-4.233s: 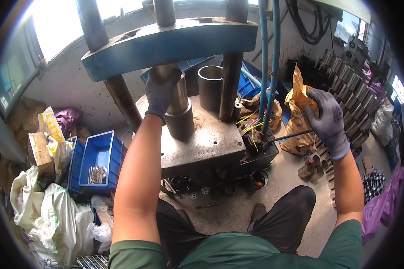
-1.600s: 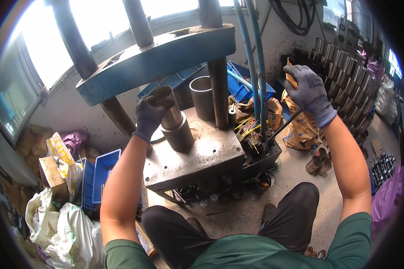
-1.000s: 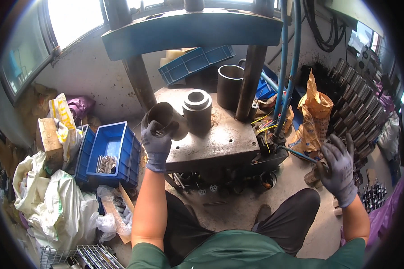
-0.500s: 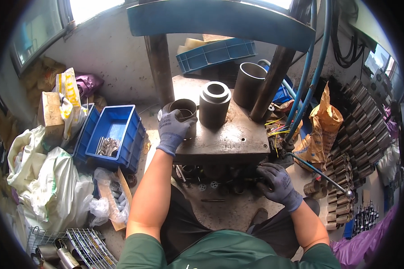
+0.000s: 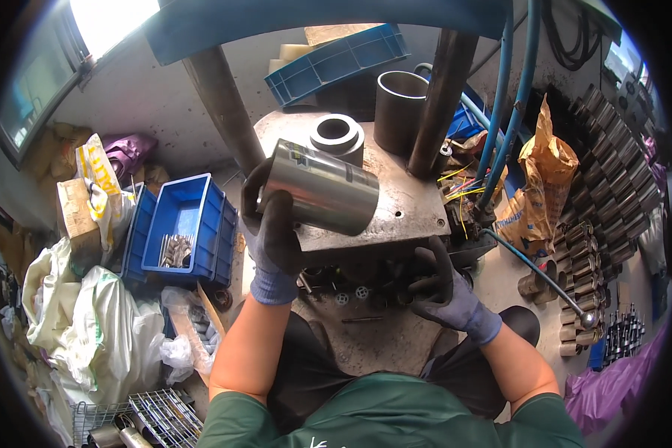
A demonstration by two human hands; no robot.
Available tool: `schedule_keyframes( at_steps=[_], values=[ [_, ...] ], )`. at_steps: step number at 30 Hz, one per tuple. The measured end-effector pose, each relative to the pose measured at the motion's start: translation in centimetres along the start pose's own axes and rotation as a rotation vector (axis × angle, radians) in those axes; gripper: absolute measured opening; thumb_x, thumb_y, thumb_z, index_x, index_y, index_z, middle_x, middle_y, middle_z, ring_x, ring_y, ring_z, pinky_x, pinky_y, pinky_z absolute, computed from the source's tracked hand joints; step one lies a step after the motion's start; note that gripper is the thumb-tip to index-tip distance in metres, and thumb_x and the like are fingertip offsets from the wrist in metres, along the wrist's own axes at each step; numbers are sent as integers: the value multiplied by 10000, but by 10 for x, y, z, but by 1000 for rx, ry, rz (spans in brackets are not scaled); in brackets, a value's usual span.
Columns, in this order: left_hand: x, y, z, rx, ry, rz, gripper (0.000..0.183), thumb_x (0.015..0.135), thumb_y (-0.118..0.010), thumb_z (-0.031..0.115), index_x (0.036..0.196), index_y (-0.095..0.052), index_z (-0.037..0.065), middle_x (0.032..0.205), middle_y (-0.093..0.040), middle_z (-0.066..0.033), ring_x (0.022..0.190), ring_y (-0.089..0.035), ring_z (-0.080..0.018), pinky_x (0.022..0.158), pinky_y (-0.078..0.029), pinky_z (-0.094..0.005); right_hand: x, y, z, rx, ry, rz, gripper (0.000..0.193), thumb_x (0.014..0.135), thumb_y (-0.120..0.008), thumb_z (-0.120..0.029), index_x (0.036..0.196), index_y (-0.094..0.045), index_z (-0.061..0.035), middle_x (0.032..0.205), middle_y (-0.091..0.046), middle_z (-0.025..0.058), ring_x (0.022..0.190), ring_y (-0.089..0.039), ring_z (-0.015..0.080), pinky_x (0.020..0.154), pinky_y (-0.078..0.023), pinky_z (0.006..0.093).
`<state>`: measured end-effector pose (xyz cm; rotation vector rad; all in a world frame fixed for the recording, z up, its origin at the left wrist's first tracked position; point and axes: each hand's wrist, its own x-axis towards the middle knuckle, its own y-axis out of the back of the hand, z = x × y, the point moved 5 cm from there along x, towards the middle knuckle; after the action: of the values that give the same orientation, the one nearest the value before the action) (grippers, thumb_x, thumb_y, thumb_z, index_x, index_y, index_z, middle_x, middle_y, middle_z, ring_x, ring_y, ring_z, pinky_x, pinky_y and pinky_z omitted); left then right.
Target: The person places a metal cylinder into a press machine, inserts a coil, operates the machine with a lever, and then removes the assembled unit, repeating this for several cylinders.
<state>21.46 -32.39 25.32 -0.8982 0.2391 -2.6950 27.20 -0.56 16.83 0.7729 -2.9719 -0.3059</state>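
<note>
A shiny metal cylinder (image 5: 325,187) lies tilted nearly sideways in my gloved left hand (image 5: 269,224), which grips its left end above the press table (image 5: 418,205). Behind it stands a thick-walled steel sleeve with a stepped ring top (image 5: 334,136), partly hidden by the cylinder. Farther back on the right, a wide dark pipe section (image 5: 399,112) stands upright beside the press post. My gloved right hand (image 5: 448,295) hovers in front of the table's near right edge, fingers apart, with nothing in it.
Press posts (image 5: 220,104) rise at both sides under a blue crossbeam (image 5: 328,22). A blue bin (image 5: 179,224) with small metal parts and white sacks (image 5: 97,321) are at left. At right are a lever with a ball end (image 5: 588,319), a torn paper bag (image 5: 541,179) and stacked metal cylinders (image 5: 605,187).
My left hand has lifted the cylinder off the table and tipped it sideways toward me. My right hand's fingers have spread and turned upward near the table edge. The view has shifted slightly.
</note>
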Motion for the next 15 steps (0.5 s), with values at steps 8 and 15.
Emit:
schedule_keyframes(
  at_steps=[8,15],
  values=[
    [-62,-80,-49,-1074,877,-137,584,1042,-550,455,1456,-502,46,1340,-632,-148,1245,-615,-315,1099,-494,-482,16,-26,-7,867,-272,-278,899,993,-426,-748,1647,-237,-161,1566,-450,230,1291,-603,457,1056,-510,626],
    [-72,-99,-62,-657,596,-198,597,1072,-499,205,1600,-284,28,1512,-491,-180,1290,-586,-254,1098,-502,-402,19,-35,-14,1338,-293,-264,910,975,-434,-760,1636,-298,-150,1573,-463,222,1348,-534,511,1139,-390,687]
  ],
)
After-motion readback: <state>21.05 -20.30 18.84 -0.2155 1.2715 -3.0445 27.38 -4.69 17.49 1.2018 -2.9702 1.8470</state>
